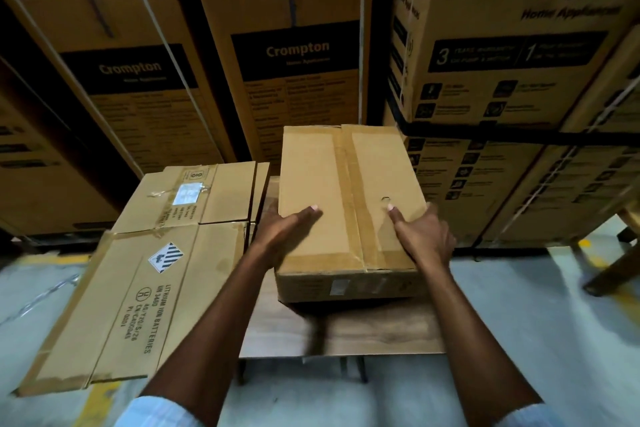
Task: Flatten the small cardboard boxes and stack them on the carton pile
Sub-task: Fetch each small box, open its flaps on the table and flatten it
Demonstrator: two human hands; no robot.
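A small brown cardboard box (332, 191), still in box shape with a taped seam along its top, is held in mid-air at the centre. My left hand (287, 232) grips its near left corner, thumb on top. My right hand (422, 232) holds the near right side, one finger pointing at a small hole in the top. To the left, on the floor, lies the carton pile (145, 291) of flattened cartons, the top one printed with a lithium battery label. Another flat sheet (374, 329) lies beneath the held box, partly hidden by it.
Tall Crompton cartons (298, 55) stand stacked behind, and more (519, 45) at the right. A wooden leg (620, 263) juts in at the right edge. The grey floor (554, 340) has yellow markings.
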